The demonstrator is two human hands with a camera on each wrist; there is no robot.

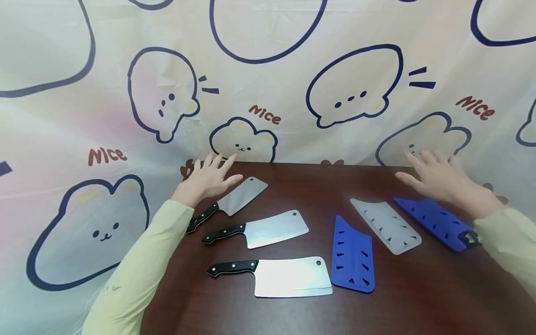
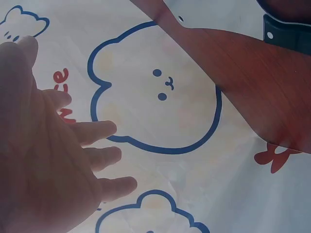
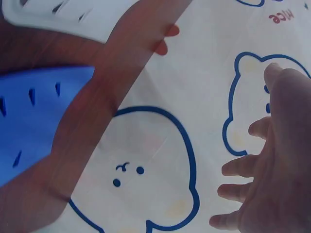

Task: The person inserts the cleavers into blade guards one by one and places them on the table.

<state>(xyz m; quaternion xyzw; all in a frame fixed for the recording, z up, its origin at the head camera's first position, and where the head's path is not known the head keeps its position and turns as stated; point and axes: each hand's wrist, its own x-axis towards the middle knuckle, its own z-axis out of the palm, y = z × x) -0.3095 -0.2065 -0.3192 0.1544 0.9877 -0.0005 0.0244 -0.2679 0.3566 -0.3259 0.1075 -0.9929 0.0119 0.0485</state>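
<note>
Three cleavers with black riveted handles lie on the left: a small one (image 1: pixel 244 195) farthest back, a mid-sized one (image 1: pixel 276 229) and a large one (image 1: pixel 291 279) nearest. To their right are three slotted blade sheaths: a blue one (image 1: pixel 352 253), a white one (image 1: pixel 383 216) and another blue one (image 1: pixel 435 218), with a black piece (image 1: pixel 469 238) at its near end by the sleeve. My left hand (image 1: pixel 208 178) hovers near the small cleaver, fingers spread and holding nothing. Over the far-right blue sheath, my right hand (image 1: pixel 437 179) is likewise spread, with nothing in it.
The dark brown wooden table (image 1: pixel 234 318) ends at the back against a pale cloth (image 1: pixel 293 139) printed with cartoon bears. This cloth also hangs at both sides. Light green sleeves (image 1: pixel 142 260) cover both forearms.
</note>
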